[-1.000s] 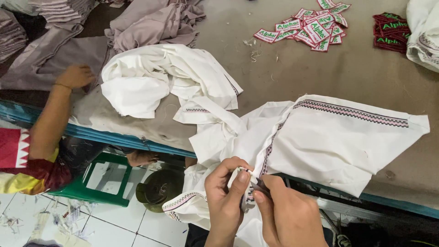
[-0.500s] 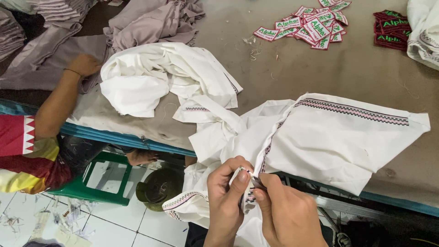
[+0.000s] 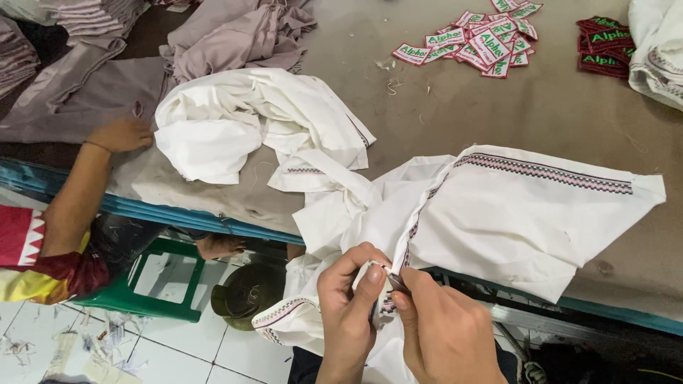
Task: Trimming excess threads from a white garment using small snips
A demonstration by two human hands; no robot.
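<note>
Head view: the left hand [image 3: 350,306] is pinched tight on a fold of the white shirt [image 3: 512,213], thumb on top, down at six o'clock. The right hand [image 3: 445,331] is just beside it, touching the same fold, fingers closed on the cloth and on a small dark tool I cannot make out. The shirt hangs off the table [image 3: 498,114] edge at the hands and spreads flat toward three o'clock, with a dark zigzag stripe along its top edge. At ten o'clock lies a pile of white cloth [image 3: 242,121], bunched up. Past that, at eleven o'clock, are grey clothes [image 3: 220,35]. At one o'clock sits a heap of small labels [image 3: 473,46], red and white. Another person's hand [image 3: 121,135] rests on the table at nine o'clock. Under the table stands a green stool [image 3: 153,284] on the tiled floor.
</note>
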